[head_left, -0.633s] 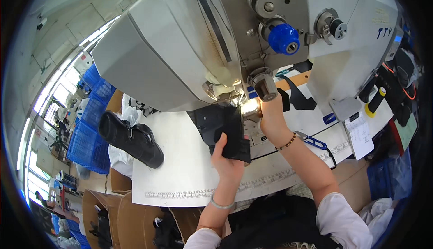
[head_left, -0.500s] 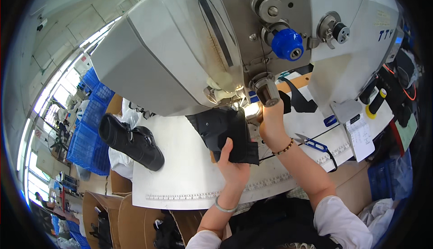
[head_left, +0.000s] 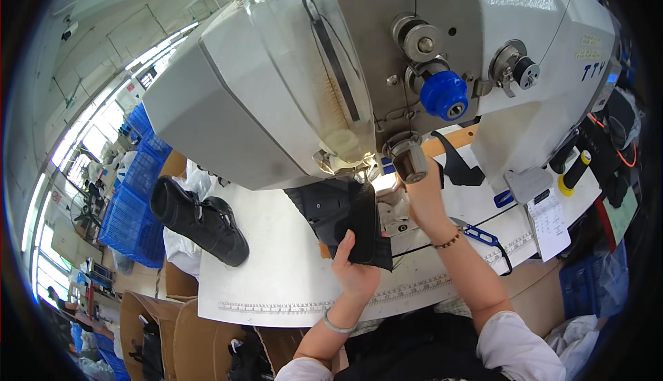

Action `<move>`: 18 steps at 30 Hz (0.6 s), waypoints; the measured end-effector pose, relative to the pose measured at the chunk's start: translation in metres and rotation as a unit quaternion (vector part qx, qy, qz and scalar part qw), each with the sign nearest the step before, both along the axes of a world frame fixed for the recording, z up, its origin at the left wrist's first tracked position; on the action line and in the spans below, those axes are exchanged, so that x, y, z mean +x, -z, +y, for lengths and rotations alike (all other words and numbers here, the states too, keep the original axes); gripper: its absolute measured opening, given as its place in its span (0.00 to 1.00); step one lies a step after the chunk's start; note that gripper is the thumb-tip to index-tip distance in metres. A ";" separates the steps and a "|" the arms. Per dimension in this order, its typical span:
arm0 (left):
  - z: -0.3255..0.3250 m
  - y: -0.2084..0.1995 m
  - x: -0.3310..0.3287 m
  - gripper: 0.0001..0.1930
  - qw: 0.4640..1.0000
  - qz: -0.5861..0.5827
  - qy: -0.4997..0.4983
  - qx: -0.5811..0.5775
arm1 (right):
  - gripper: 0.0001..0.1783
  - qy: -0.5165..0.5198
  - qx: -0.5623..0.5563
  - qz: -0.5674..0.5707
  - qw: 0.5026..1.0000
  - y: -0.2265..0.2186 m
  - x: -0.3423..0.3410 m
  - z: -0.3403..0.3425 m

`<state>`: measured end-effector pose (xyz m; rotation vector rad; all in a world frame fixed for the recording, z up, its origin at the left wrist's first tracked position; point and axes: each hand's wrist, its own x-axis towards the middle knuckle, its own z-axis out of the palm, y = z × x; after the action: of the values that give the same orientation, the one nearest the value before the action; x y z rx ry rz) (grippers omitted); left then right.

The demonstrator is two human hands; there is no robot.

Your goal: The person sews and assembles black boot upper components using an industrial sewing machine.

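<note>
Through the head camera I had the left hand (head_left: pixel 357 276) pinching the near edge of a black piece (head_left: pixel 333 210), thumb on top, the other fingers mostly hidden beneath it. The piece sat left of the right hand, its far end reaching under the grey-white sewing machine (head_left: pixel 228 98), beside a brightly lit spot. My right hand (head_left: pixel 426 200) was up by the metal cylinder (head_left: pixel 407 157) below the blue knob (head_left: pixel 444 96); its fingers were hidden there, so I couldn't tell whether they were spread or gripping.

Over on the left of the white bench (head_left: pixel 273 267) I saw a black boot (head_left: pixel 200 221), upright or lying, I couldn't say. Blue-handled snips (head_left: pixel 483 237) lay just right of my right wrist, and farther right were a notepad (head_left: pixel 550 223) and a dark thread spool (head_left: pixel 574 172) with a yellow base.
</note>
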<state>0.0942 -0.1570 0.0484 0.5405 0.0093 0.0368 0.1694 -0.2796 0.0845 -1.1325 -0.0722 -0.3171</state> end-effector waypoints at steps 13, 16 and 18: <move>-0.004 0.002 0.004 0.17 0.999 0.008 -0.028 0.027 | 0.11 0.112 -0.649 -0.313 0.684 0.001 0.039 -0.048; -0.002 0.003 0.005 0.16 0.997 0.032 -0.061 0.023 | 0.11 0.143 -0.549 -0.303 0.766 0.005 0.023 -0.040; 0.006 0.007 0.011 0.09 0.996 0.058 -0.075 -0.003 | 0.12 0.149 -0.532 -0.274 0.787 0.011 0.014 -0.034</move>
<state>0.1055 -0.1512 0.0414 0.5339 0.1626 0.1513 0.1832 -0.3135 0.0735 -2.1530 -0.6637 -0.9634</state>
